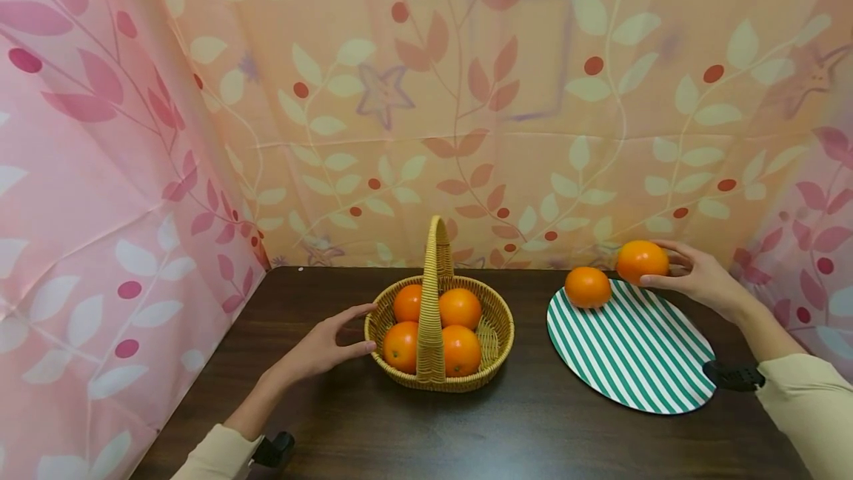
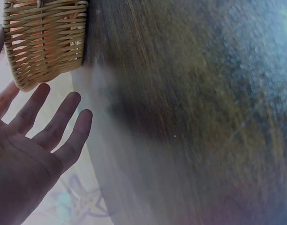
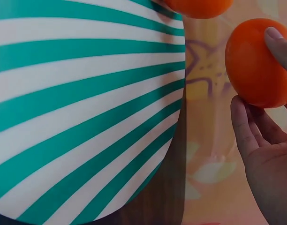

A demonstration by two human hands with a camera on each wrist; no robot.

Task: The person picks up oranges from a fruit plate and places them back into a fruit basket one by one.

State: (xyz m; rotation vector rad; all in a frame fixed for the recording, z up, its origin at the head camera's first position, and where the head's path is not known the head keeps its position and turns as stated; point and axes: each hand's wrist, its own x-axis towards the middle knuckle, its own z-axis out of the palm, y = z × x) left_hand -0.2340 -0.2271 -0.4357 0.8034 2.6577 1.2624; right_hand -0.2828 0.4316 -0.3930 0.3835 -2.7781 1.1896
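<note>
Prob. mid-job: 4 oranges [image 1: 460, 308] in wicker basket [image 1: 492, 333] nr table's [image 1: 520, 432] back edge; loose orange [image 1: 588, 287] at striped mat's [image 1: 640, 350] far-L edge. R hand [image 1: 698, 284] grips 6th orange [image 1: 640, 261] alongside. L hand [image 1: 325, 343] spread, holding nothing, by basket's L rim.

The table [image 1: 506, 432] bears a basket [image 1: 460, 385] and striped mat [image 1: 640, 361]

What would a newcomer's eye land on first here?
Likely the wicker basket on the dark table, four orange fruits inside, the left hand at its left side. Then the striped mat on the right, one fruit on its far left part and another fruit in the right hand near its far edge.
</note>
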